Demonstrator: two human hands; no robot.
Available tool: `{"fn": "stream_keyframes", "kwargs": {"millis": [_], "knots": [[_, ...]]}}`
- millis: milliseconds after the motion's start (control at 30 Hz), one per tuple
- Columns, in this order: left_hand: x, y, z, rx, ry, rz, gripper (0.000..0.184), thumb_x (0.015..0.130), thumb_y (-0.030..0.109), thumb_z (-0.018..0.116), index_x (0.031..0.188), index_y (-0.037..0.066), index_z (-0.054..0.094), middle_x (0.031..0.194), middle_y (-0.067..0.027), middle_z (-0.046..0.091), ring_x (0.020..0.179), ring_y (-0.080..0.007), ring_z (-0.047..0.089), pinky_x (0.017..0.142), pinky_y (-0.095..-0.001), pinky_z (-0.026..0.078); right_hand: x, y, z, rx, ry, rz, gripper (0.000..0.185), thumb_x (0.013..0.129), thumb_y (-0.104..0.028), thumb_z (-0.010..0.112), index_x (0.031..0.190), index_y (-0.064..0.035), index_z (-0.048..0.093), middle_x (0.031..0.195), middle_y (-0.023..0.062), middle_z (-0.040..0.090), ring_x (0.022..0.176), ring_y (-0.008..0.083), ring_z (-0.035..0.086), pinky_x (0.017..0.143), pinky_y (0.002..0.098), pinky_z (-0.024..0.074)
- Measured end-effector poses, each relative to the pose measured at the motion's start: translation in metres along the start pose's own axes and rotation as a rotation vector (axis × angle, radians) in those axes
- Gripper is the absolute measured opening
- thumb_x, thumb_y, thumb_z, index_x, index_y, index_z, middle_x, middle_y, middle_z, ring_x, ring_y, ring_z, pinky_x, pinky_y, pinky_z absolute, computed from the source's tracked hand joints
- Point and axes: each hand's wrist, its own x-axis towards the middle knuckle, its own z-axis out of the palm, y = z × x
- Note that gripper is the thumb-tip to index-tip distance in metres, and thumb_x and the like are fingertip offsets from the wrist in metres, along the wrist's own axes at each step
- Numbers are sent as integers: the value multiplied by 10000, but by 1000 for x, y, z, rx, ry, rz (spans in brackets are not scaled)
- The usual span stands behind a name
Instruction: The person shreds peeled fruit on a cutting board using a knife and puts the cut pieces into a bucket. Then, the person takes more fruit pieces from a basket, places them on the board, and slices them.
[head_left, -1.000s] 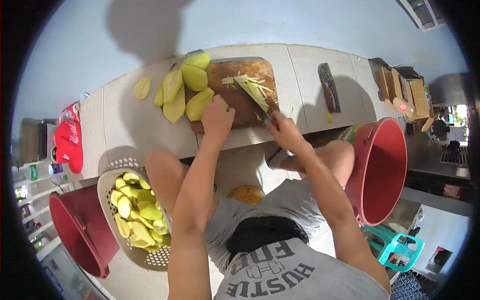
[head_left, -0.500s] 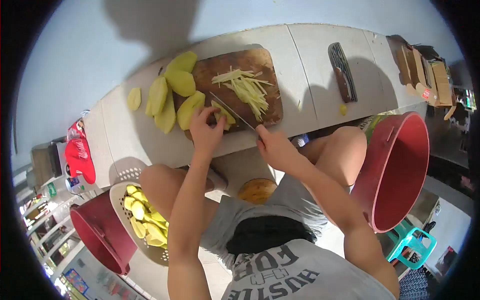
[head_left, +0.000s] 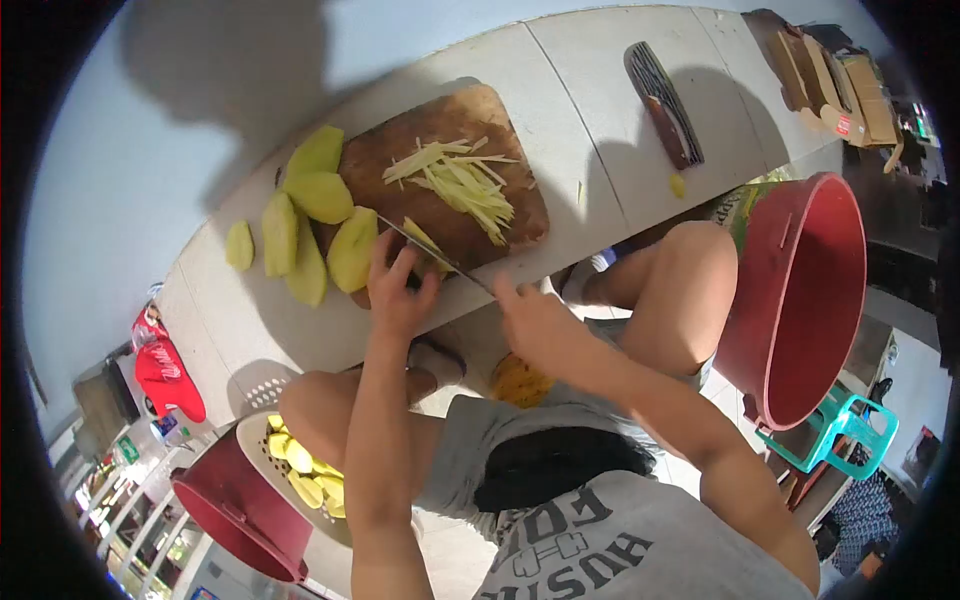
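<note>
My right hand (head_left: pixel 537 328) grips the handle of a knife (head_left: pixel 445 260), whose blade slants up and left over the near edge of a wooden cutting board (head_left: pixel 365 155). Beside the blade my left hand (head_left: pixel 402 292) is closed with bent fingers on a pale yellow-green slice (head_left: pixel 422 238), partly hidden by the knife and fingers. Thin cut strips (head_left: pixel 465 190) lie heaped on the board. To the left, large peeled pieces (head_left: pixel 320 197) overlap on the board's edge and the tiled surface; one nearest my fingers (head_left: pixel 353 248) lies on the board.
A second knife with a patterned blade (head_left: pixel 665 105) lies at the right of the tiled surface. Red tubs (head_left: pixel 790 300) stand on both sides of my legs. By my left knee, a perforated basket (head_left: pixel 262 455) holds more yellow pieces (head_left: pixel 300 458). Cardboard boxes (head_left: pixel 865 95) sit far right.
The view has turned and shifted, so the board appears farther left and tilted. The knife blade has moved closer to my left fingers, over the slice. Both hands keep their holds.
</note>
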Motion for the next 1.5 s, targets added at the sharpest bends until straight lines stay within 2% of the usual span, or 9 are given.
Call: {"fn": "stream_keyframes", "kwargs": {"millis": [233,433,500,600,733,800,900,1000,1500], "knots": [[1,0,1,41,-2,16,355,724,16,719,1076,-7,682,1235,-235,594,1100,-373,629,950,-410,509,-13,-18,9,8,-32,60,342,932,-62,530,1245,1,407,917,286,626,774,456,697,645,510,581],[2,-1,-2,0,-52,-8,373,733,9,703,1103,-22,671,1279,-255,569,1125,-411,616,990,-427,491,-15,-29,-5,-14,-64,69,350,915,-50,556,1225,10,405,895,262,633,783,439,704,661,500,588],[4,-2,-1,17,8,87,305,751,-16,715,1052,-12,668,1208,-229,585,1017,-380,632,881,-407,521,-19,-32,-6,5,-25,71,338,914,-48,560,1210,11,409,903,260,639,789,437,705,667,499,589],[2,-4,-3,28,-49,33,349,750,7,696,1096,-28,665,1268,-252,566,1104,-421,614,977,-437,495,-15,-30,-4,132,-93,116,402,895,-58,600,1224,4,378,910,301,625,884,512,675,712,558,555],[6,-4,-7,53,-58,80,337,761,8,702,1094,-22,669,1252,-245,571,1094,-409,617,958,-431,502,-6,-25,14,162,-79,138,378,897,-65,594,1206,5,388,918,310,630,888,510,671,713,565,547],[6,-1,-7,36,-35,86,338,765,9,715,1100,-9,669,1237,-236,577,1091,-405,616,952,-441,502,-2,-18,22,77,4,27,335,889,-24,575,1177,14,409,813,270,662,790,467,695,675,527,581],[3,-3,-4,4,6,95,319,758,16,749,1069,16,681,1229,-239,564,1030,-388,631,881,-425,532,20,-11,32,182,16,68,290,887,-19,562,1127,15,403,761,288,658,778,497,677,670,552,566],[2,-11,-3,33,-18,84,316,763,19,749,1071,19,678,1233,-236,560,1037,-385,631,879,-421,535,36,-10,27,223,-32,77,262,889,-17,546,1103,17,399,773,319,654,790,520,664,679,569,553],[1,-8,-3,-20,-10,47,322,759,29,727,1077,18,679,1209,-239,582,1009,-384,630,882,-437,523,5,-17,34,98,-17,76,291,903,-34,540,1158,18,410,834,299,658,797,506,673,692,563,564]]}}
